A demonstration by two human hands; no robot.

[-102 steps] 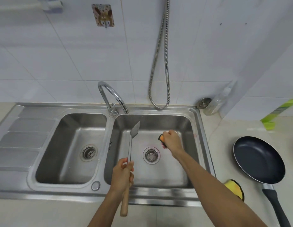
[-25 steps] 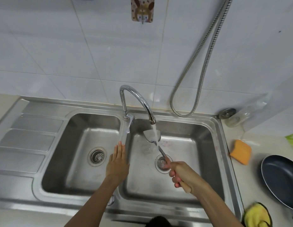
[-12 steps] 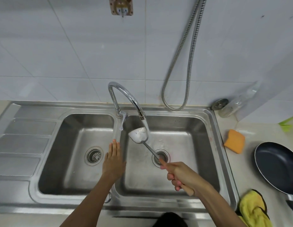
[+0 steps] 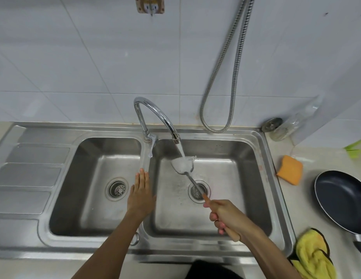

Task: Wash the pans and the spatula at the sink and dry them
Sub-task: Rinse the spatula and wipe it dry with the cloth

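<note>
My right hand point(image 4: 226, 215) grips the wooden handle of the metal spatula point(image 4: 183, 165) over the right basin of the steel sink point(image 4: 276, 198). The spatula's blade lies under the stream running from the curved tap point(image 4: 155, 113), and water splashes off it. My left hand point(image 4: 140, 195) is flat, fingers together, resting on the divider between the two basins, holding nothing. A dark non-stick pan point(image 4: 342, 200) sits on the counter at the right, its handle partly cut off by the frame edge.
An orange sponge point(image 4: 290, 172) lies on the counter beside the sink's right rim. A yellow cloth point(image 4: 312, 256) is bunched at the counter's front right. A metal hose point(image 4: 226, 77) hangs on the tiled wall. A jar point(image 4: 280, 127) stands at the back corner.
The spatula's blade has shifted right and now sits directly under the running water. My left hand has stayed on the divider. Earlier, the left hand held the spatula and the right held the sponge.
</note>
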